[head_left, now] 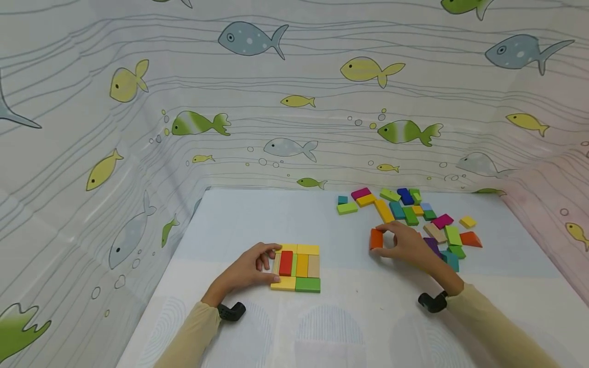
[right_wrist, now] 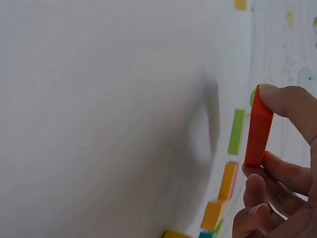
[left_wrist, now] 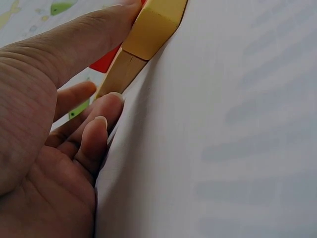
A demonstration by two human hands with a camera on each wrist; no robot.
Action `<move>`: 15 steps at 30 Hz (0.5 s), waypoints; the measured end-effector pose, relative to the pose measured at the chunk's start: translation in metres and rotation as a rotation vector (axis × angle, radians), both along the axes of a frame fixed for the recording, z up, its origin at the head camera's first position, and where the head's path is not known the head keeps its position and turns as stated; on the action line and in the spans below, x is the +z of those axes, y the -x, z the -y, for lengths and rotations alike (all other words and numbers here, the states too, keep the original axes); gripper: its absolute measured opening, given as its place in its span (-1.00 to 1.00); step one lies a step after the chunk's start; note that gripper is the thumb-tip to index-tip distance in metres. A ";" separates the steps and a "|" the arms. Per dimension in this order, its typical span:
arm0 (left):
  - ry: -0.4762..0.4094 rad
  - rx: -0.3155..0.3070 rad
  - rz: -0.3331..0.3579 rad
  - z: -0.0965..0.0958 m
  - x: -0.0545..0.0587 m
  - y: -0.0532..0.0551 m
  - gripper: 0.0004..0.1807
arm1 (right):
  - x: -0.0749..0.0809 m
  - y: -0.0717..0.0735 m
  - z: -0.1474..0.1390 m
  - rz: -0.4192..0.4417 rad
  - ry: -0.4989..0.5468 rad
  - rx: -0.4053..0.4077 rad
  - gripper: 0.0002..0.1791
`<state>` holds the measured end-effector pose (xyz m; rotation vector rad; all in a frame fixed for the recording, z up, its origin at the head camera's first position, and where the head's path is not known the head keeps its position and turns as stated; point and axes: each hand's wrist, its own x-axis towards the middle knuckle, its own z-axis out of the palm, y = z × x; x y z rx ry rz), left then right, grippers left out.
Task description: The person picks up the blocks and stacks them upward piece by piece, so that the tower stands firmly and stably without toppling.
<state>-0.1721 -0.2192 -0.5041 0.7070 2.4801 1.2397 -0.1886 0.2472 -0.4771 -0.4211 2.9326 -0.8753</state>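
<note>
The right hand (head_left: pixel 405 246) pinches an orange block (head_left: pixel 376 238) over the counter (head_left: pixel 345 312), right of the block panel (head_left: pixel 301 266); the left hand (head_left: pixel 250 266) grips the panel's left end, where uneven pressure could skew it.

From where I'm standing, I'm finding no words, labels, brands, numbers or signs that can be read.
</note>
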 end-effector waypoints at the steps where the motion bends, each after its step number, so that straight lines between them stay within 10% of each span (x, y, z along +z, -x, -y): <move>1: 0.001 0.000 0.001 0.000 0.000 0.000 -0.12 | 0.001 0.000 0.006 -0.003 0.001 0.012 -0.25; 15: -0.004 -0.007 -0.018 0.000 -0.001 0.003 -0.14 | 0.005 -0.011 0.093 -0.049 -0.023 0.136 -0.31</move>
